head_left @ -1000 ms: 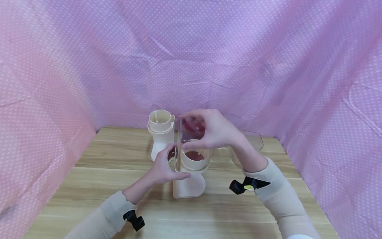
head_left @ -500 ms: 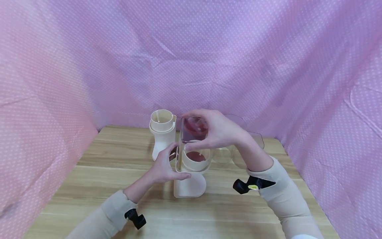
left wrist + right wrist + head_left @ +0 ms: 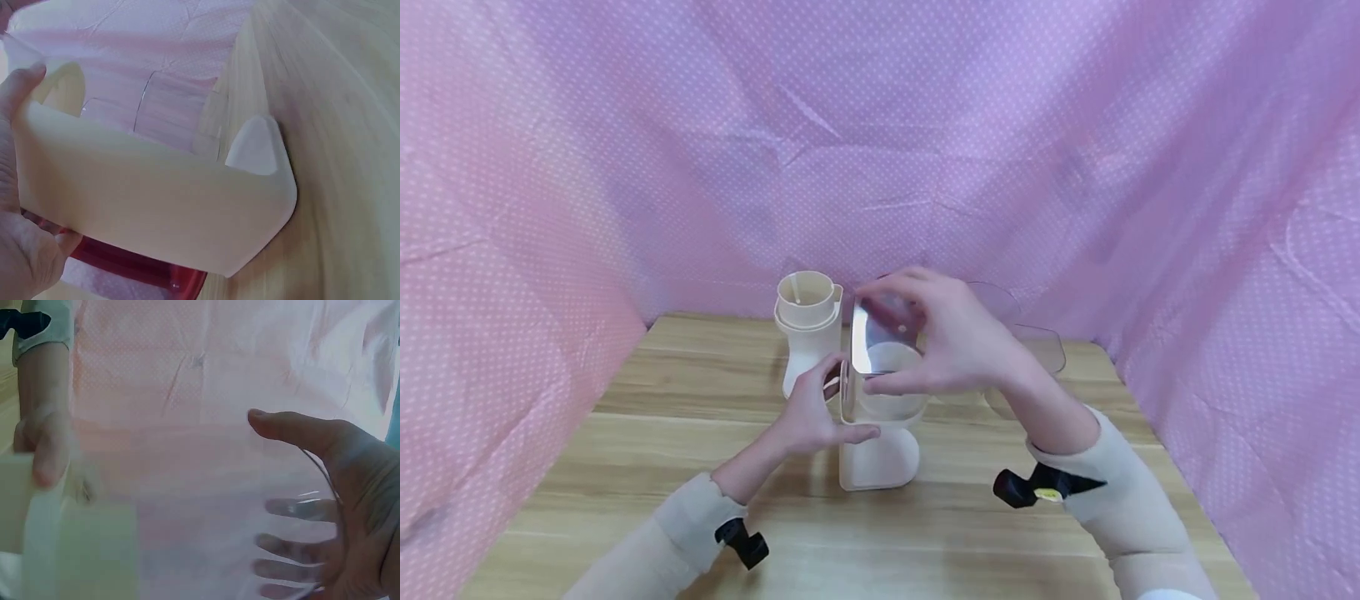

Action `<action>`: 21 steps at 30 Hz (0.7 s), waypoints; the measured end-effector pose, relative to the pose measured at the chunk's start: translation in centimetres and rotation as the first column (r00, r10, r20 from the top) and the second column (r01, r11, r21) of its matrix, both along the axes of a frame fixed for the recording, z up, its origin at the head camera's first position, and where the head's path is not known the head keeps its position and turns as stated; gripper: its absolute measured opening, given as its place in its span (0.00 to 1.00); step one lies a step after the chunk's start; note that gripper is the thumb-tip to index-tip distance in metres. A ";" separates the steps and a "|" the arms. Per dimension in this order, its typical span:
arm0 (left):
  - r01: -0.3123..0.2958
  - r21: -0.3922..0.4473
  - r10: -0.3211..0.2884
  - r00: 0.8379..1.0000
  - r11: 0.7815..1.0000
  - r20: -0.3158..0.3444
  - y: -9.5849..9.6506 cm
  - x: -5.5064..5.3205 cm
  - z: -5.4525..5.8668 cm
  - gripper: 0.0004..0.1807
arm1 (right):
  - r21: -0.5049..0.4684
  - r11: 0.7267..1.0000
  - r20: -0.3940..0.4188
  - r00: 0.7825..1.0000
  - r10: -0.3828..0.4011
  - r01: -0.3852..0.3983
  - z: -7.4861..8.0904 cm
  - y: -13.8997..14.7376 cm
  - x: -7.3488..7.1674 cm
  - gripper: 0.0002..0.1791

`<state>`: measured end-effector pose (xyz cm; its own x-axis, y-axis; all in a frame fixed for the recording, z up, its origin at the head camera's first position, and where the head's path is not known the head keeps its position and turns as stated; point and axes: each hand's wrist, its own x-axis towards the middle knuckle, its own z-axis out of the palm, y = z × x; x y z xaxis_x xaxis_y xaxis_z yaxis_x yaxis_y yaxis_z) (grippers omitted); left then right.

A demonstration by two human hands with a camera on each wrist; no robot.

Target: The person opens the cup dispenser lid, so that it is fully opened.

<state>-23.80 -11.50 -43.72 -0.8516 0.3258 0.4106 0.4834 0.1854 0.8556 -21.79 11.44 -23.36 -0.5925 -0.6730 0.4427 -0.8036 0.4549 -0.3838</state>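
In the head view a cream plastic stand (image 3: pixel 880 462) stands upright at the middle of the table, with a ring-shaped collar at its top. My left hand (image 3: pixel 812 417) grips the stand's flat back near the top, thumb on the near side and fingers on the far side. Above the collar, my right hand (image 3: pixel 958 337) holds a clear plastic container (image 3: pixel 874 337) between its thumb and fingers. Through the container's wall in the right wrist view, the fingers (image 3: pixel 294 547) show. Whether the container touches the collar is hard to tell.
A second cream stand (image 3: pixel 808 333) stands behind to the left. Clear containers (image 3: pixel 1041 346) sit at the back right, partly behind my right arm. A red plastic part (image 3: pixel 137 262) lies beyond the gripped stand. Pink dotted cloth (image 3: pixel 880 167) surrounds the wooden table (image 3: pixel 700 392).
My right hand has come slightly nearer and lower with the clear container, which is tilted differently and now catches a bright reflection. My left hand keeps its hold on the stand.
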 end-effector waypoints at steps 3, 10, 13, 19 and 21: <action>-0.044 -0.012 0.044 0.999 0.999 -0.027 -0.3 -0.4 0.3 0.47 | -0.107 0.994 -0.095 0.995 0.004 -0.014 2.3 0.6 1.8 0.47; -0.051 -0.022 0.051 0.999 0.998 0.010 -1.1 -0.4 0.4 0.50 | -0.199 0.976 -0.124 0.986 -0.112 0.086 5.5 2.7 2.5 0.46; -0.044 -0.023 0.045 0.999 0.999 0.028 -1.1 -0.4 0.3 0.50 | -0.182 0.970 -0.099 0.979 -0.178 0.159 5.5 3.6 1.8 0.44; -0.051 -0.019 0.051 0.998 0.999 0.036 -1.0 -0.4 0.2 0.50 | -0.150 0.946 -0.021 0.956 -0.292 0.286 5.5 5.1 0.3 0.40; -0.050 -0.016 0.050 0.998 0.999 0.034 -0.9 -0.4 0.2 0.51 | -0.138 0.931 0.010 0.941 -0.339 0.337 5.6 5.7 -0.1 0.40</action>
